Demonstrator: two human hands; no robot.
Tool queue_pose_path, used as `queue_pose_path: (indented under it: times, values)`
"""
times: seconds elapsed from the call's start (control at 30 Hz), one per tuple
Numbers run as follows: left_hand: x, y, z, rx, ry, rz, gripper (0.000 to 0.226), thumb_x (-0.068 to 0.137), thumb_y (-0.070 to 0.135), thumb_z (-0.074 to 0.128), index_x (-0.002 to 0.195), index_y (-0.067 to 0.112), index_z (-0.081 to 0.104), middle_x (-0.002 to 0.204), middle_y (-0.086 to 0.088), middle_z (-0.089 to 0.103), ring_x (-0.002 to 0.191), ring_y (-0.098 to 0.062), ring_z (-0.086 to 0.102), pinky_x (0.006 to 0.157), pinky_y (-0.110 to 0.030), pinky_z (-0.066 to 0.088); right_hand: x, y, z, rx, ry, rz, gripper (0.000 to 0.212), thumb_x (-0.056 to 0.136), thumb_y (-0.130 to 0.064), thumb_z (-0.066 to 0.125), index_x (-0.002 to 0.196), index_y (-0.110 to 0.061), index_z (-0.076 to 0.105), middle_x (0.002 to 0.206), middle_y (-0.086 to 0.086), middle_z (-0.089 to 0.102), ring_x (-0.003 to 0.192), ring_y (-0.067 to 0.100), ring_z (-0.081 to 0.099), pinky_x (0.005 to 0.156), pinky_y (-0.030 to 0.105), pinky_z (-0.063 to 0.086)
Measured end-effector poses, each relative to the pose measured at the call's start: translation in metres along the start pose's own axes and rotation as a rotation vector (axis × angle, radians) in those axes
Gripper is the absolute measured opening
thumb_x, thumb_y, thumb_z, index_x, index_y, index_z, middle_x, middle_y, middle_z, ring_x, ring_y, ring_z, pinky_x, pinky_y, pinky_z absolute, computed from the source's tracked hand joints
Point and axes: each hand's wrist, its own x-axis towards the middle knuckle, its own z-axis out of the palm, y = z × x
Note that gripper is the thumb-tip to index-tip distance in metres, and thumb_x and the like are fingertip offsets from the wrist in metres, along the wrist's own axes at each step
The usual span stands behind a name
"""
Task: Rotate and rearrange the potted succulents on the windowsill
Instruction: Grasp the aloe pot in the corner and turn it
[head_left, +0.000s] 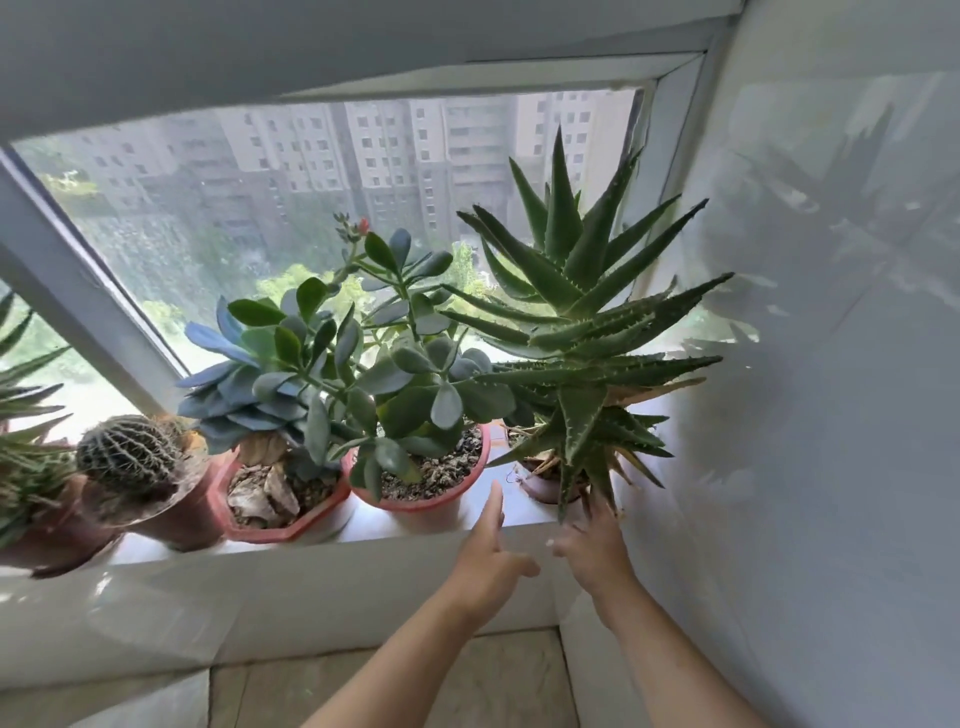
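Observation:
A spiky aloe in a dark pot stands at the right end of the white windowsill, against the wall. My right hand reaches up under its lowest leaves, fingers apart, touching leaf tips near the pot. My left hand hovers at the sill's front edge with the index finger stretched toward the gap beside the aloe pot, holding nothing. Left of that gap sit a jade plant in a pink round pot, then a blue-grey rosette succulent in a pink octagonal pot.
Farther left stand a round barrel cactus in a brown pot and part of another spiky plant at the frame's edge. The window glass lies right behind the pots. A white wall closes the right side. Tiled floor lies below the sill.

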Motion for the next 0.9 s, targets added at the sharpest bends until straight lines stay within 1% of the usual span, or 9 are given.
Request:
queue_pose_path:
  times: [0.1, 0.2, 0.33, 0.4, 0.47, 0.6, 0.7, 0.77, 0.9]
  values:
    - [-0.011, -0.003, -0.003, -0.004, 0.015, -0.039, 0.109, 0.066, 0.003, 0.065, 0.157, 0.024, 0.007, 0.165, 0.006, 0.009, 0.150, -0.012, 0.015, 0.115, -0.035, 0.032, 0.002, -0.007, -0.006, -0.039, 0.018, -0.004, 0.078, 0.071, 0.010, 0.069, 0.138, -0.021, 0.044, 0.114, -0.016, 0.061, 0.095, 0.006, 0.059, 0.066, 0.022, 0.046]
    - [-0.006, 0.001, 0.001, -0.006, 0.002, -0.052, 0.109, 0.065, 0.007, 0.067, 0.157, 0.025, 0.010, 0.164, 0.007, 0.011, 0.149, -0.013, 0.018, 0.115, -0.039, 0.034, 0.014, -0.017, -0.018, 0.012, 0.060, -0.069, 0.055, 0.072, 0.015, 0.070, 0.123, 0.000, 0.057, 0.105, 0.007, 0.070, 0.105, 0.031, 0.066, 0.086, 0.042, 0.055]
    - [0.023, 0.014, 0.014, -0.065, 0.012, -0.049, 0.098, 0.072, -0.001, 0.068, 0.153, 0.026, 0.022, 0.150, 0.015, 0.037, 0.136, -0.006, 0.038, 0.097, -0.026, 0.044, 0.020, -0.026, -0.026, 0.170, 0.072, -0.038, 0.038, 0.088, 0.019, 0.051, 0.119, -0.003, 0.051, 0.064, -0.014, 0.074, 0.094, 0.030, 0.060, 0.058, 0.014, 0.055]
    - [0.038, 0.019, 0.019, -0.107, -0.003, 0.013, 0.075, 0.069, -0.009, 0.065, 0.129, 0.034, 0.048, 0.122, 0.022, 0.063, 0.106, 0.001, 0.058, 0.075, -0.016, 0.050, 0.022, -0.030, -0.026, 0.174, 0.024, -0.092, 0.032, 0.084, 0.026, 0.051, 0.113, 0.012, 0.055, 0.083, 0.012, 0.078, 0.094, 0.036, 0.063, 0.064, 0.023, 0.059]
    - [0.050, 0.018, 0.023, -0.158, 0.025, 0.050, 0.060, 0.068, -0.016, 0.061, 0.111, 0.024, 0.053, 0.107, -0.003, 0.071, 0.088, -0.010, 0.063, 0.064, -0.018, 0.053, 0.024, -0.033, -0.024, 0.189, -0.031, -0.160, 0.046, 0.069, 0.037, 0.057, 0.112, 0.024, 0.053, 0.108, 0.039, 0.065, 0.095, 0.041, 0.063, 0.074, 0.040, 0.060]
    - [0.057, 0.016, 0.028, -0.295, 0.074, 0.079, 0.065, 0.056, -0.006, 0.065, 0.113, 0.024, 0.057, 0.101, -0.002, 0.074, 0.084, -0.007, 0.069, 0.073, -0.023, 0.057, 0.028, -0.029, -0.028, 0.224, -0.066, -0.115, 0.057, 0.064, 0.036, 0.060, 0.119, 0.023, 0.052, 0.117, 0.033, 0.061, 0.103, 0.044, 0.060, 0.083, 0.037, 0.059]
    - [0.058, 0.014, 0.030, -0.321, 0.088, 0.056, 0.060, 0.052, 0.000, 0.061, 0.108, 0.022, 0.060, 0.100, -0.005, 0.072, 0.083, -0.013, 0.066, 0.069, -0.025, 0.052, 0.025, -0.031, -0.028, 0.232, -0.083, -0.070, 0.055, 0.067, 0.028, 0.065, 0.120, 0.018, 0.053, 0.120, 0.036, 0.061, 0.114, 0.050, 0.058, 0.095, 0.060, 0.049]
    - [0.062, 0.013, 0.032, -0.344, 0.112, 0.020, 0.058, 0.052, -0.003, 0.057, 0.103, 0.023, 0.061, 0.098, -0.006, 0.071, 0.083, -0.017, 0.063, 0.068, -0.027, 0.051, 0.023, -0.035, -0.026, 0.223, -0.074, -0.079, 0.054, 0.066, 0.024, 0.066, 0.118, 0.018, 0.054, 0.117, 0.036, 0.062, 0.109, 0.049, 0.060, 0.087, 0.060, 0.052]
    - [0.062, 0.009, 0.032, -0.330, 0.140, 0.019, 0.058, 0.052, -0.003, 0.057, 0.103, 0.023, 0.062, 0.096, -0.007, 0.073, 0.083, -0.020, 0.065, 0.068, -0.031, 0.052, 0.023, -0.036, -0.023, 0.241, -0.096, -0.085, 0.044, 0.072, 0.027, 0.059, 0.115, 0.021, 0.054, 0.108, 0.039, 0.062, 0.084, 0.033, 0.064, 0.063, 0.041, 0.056]
